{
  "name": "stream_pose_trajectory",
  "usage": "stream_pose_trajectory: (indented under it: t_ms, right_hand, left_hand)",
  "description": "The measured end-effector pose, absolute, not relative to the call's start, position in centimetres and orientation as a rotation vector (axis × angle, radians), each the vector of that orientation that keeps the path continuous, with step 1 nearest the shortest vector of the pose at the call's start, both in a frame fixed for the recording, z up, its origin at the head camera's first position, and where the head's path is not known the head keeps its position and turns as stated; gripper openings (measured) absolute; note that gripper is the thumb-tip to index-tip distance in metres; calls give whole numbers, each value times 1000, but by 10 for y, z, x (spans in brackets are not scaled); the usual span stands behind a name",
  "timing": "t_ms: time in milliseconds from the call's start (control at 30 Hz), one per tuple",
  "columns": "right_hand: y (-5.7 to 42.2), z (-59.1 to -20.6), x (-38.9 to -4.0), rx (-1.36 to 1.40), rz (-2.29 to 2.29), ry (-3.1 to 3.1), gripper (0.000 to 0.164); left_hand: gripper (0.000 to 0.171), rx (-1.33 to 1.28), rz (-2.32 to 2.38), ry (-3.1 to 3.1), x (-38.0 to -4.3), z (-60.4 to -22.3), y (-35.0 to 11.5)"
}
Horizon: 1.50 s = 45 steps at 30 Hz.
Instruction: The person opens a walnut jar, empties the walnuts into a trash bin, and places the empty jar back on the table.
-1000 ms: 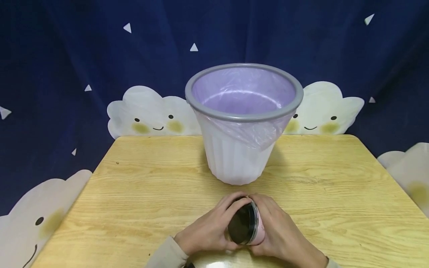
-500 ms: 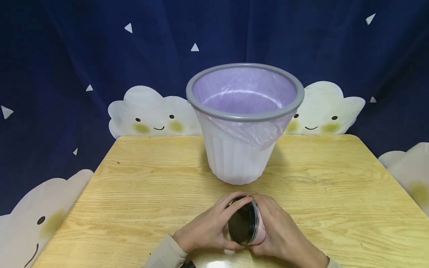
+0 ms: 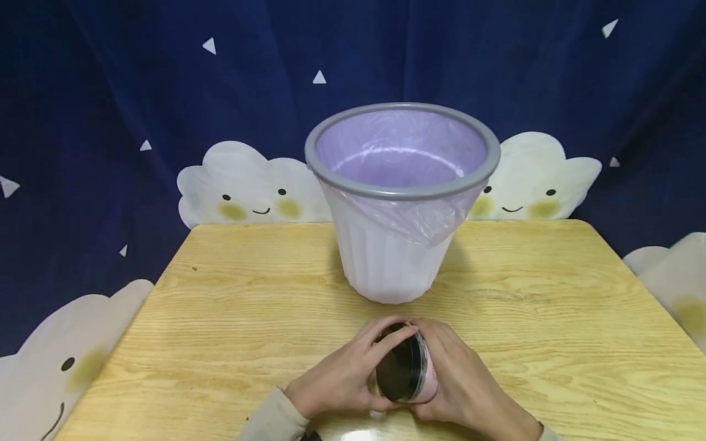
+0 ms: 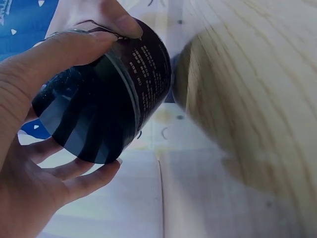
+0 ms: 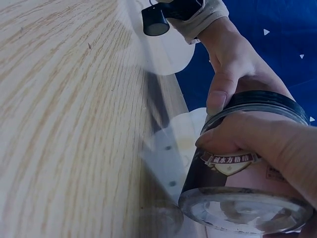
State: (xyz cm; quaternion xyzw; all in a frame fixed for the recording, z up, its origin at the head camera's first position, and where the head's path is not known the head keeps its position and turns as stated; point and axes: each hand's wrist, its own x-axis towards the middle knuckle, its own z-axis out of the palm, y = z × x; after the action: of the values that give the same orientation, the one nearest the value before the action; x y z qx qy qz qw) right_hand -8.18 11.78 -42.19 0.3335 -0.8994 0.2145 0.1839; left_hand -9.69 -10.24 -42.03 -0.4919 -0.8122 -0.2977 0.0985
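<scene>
Low in the head view, a clear jar [image 3: 428,381] with a pink and dark label and a black lid [image 3: 398,370] is held tilted close over the table, its lid turned toward the left. My left hand [image 3: 344,370] grips around the lid, thumb on one side and fingers on the other. On the body of the jar, my right hand [image 3: 466,380] holds from the opposite side. In the right wrist view the see-through base [image 5: 242,210] faces the camera, and the thumb lies over the label. White printed text [image 4: 147,74] shows on the dark part in the left wrist view.
Beyond the hands stands a white ribbed trash bin [image 3: 388,257] with a grey rim, lined with a thin plastic bag [image 3: 425,217]. The wooden table [image 3: 248,294] ends at a dark blue curtain [image 3: 265,73] printed with white clouds and triangles.
</scene>
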Motion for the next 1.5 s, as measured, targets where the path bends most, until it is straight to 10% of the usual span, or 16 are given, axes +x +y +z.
stream_pose_trajectory:
  t_ms: [1500]
  right_hand:
    - [117, -420, -82, 941, 607, -2528, 108]
  left_hand:
    - [112, -1379, -935, -2504, -93, -417, -102]
